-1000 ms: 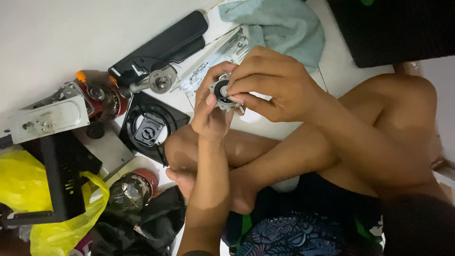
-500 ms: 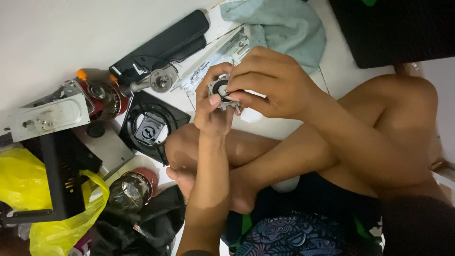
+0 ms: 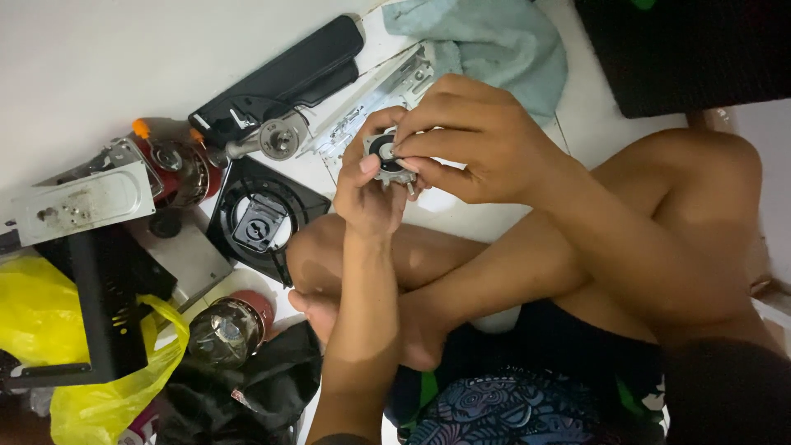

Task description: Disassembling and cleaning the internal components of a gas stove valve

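the small round part, a grey metal disc with a black ring and a pale centre, sits just above the middle of the frame, held up in the air over the person's crossed legs, with what look like short pins or screws poking from its lower edge. the left hand cups it from below, thumb pressed on its left rim, and the right hand comes over from the right with fingertips pinching its face and right edge; both grips are closed on it, not spread. the hold is on the rim only and the part is tiny, so a twist or a slipping fingertip could, i judge, let it drop to the white floor and roll among the clutter; loose pins could fall out too. the hands also hide much of it, so its far side cannot be told. around it: a teal cloth at upper centre, a metal bracket beside it, a black fan frame left of centre, a red motor and a yellow bag at lower left.
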